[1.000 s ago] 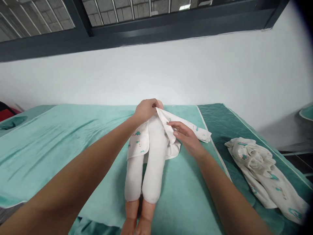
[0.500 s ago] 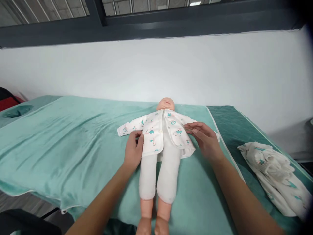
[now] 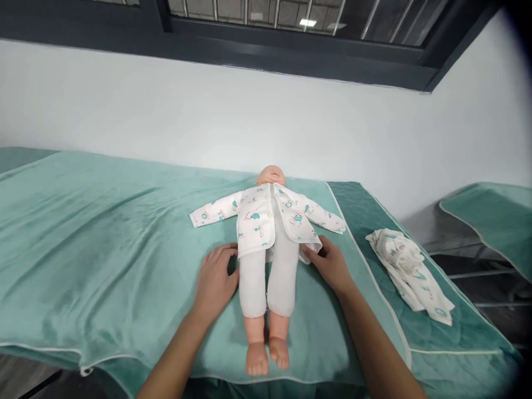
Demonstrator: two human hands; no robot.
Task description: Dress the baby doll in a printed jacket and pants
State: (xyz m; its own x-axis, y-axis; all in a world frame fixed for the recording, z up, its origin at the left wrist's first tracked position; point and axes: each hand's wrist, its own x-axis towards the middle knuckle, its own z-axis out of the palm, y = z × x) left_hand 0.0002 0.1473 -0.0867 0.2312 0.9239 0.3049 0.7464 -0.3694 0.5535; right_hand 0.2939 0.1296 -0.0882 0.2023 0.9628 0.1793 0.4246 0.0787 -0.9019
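Note:
A baby doll lies on its back on the green bed cover, head toward the wall and feet toward me. It wears a white printed baby jacket, its front edges parted over the white body, both sleeves spread outward. My right hand pinches the jacket's lower hem on the right side, by the doll's hip. Beside the doll's left-hand thigh, my left hand rests on the cover with fingers loosely curved and apart; its fingertips come close to the jacket's hem.
A crumpled white printed garment lies on the darker green strip at the right. The green bed cover spreads wide to the left. Behind it stands a white wall beneath a dark window frame. Another green-covered surface shows at far right.
Both hands have moved down from the jacket's sides toward its hem. My right hand has left the sleeve area and taken hold of the hem. The camera view has shifted to the right.

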